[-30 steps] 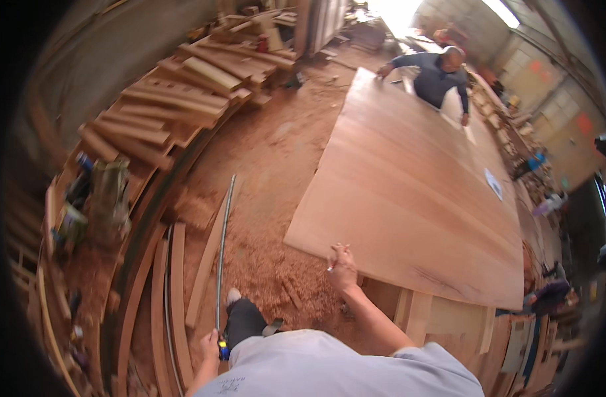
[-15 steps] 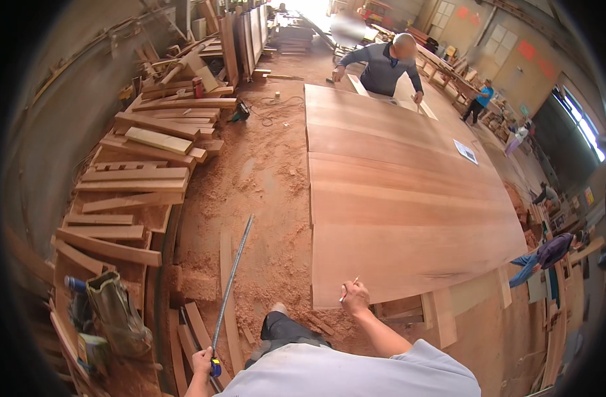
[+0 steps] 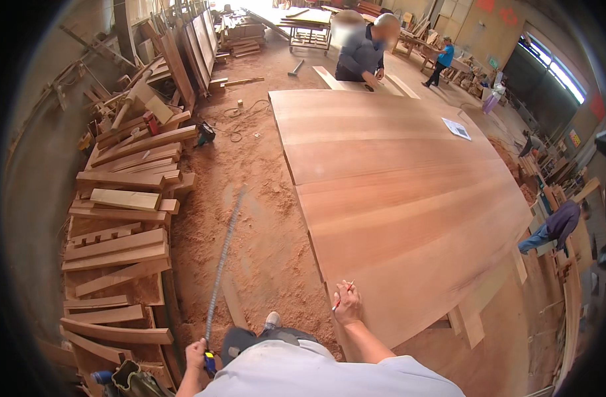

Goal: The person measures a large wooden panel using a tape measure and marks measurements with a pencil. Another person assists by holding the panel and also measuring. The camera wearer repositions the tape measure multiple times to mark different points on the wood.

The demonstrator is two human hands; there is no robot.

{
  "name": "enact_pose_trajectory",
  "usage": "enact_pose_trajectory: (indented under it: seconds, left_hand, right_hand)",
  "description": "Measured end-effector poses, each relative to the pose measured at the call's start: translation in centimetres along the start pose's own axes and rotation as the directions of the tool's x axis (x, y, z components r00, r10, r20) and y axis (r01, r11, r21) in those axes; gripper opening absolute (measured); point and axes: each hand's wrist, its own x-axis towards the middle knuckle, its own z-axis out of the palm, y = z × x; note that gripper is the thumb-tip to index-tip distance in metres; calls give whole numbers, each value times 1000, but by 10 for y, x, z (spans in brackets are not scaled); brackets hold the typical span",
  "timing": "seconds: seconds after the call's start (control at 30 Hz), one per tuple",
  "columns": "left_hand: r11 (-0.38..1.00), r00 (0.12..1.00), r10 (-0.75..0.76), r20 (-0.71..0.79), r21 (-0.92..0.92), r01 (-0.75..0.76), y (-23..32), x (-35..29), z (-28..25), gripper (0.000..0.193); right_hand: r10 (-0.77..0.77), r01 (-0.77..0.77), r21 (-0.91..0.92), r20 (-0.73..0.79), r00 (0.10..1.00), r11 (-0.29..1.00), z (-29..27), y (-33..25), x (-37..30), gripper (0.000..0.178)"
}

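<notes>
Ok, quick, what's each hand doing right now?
Left hand: closed, holding a tape measure, blade out.
Right hand: closed around a slim red pencil or pen.

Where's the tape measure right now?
The tape measure is at the lower left of the head view, in the left hand, its blade reaching out over the floor, left of the large wooden panel.

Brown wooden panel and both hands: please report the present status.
Left hand: closed on blue-yellow tape measure, blade extended. Right hand: holding slim red pen over flat brown wooden panel. White rectangular paper sheet lying on panel.
</notes>
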Motion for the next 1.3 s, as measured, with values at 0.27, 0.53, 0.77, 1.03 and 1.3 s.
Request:
enact_pose_trajectory:
  seconds: [0.27, 0.53, 0.77, 1.03, 1.3]
  left_hand:
    - [982, 996, 34, -84, -183, -49, 88, 109, 18, 41]
    - [994, 994, 23, 102, -105, -12, 212, 280, 64, 46]
    - [994, 973, 96, 210, -77, -81, 317, 459, 125, 42]
    - [994, 946, 90, 313, -84, -67, 452, 565, 155, 41]
    - [981, 956, 64, 285, -193, -8, 561, 612, 215, 36]
  right_hand:
    - [167, -171, -71, -63, 984, 983, 21, -3, 60, 32]
    - [388, -403, -118, -128, 913, 908, 35, -39, 132, 31]
    - [355, -379, -176, -152, 922, 909, 107, -65, 272, 28]
    - [441, -453, -6, -209, 873, 892, 152, -112, 424, 13]
    - [514, -520, -119, -73, 854, 846, 219, -118, 574, 15]
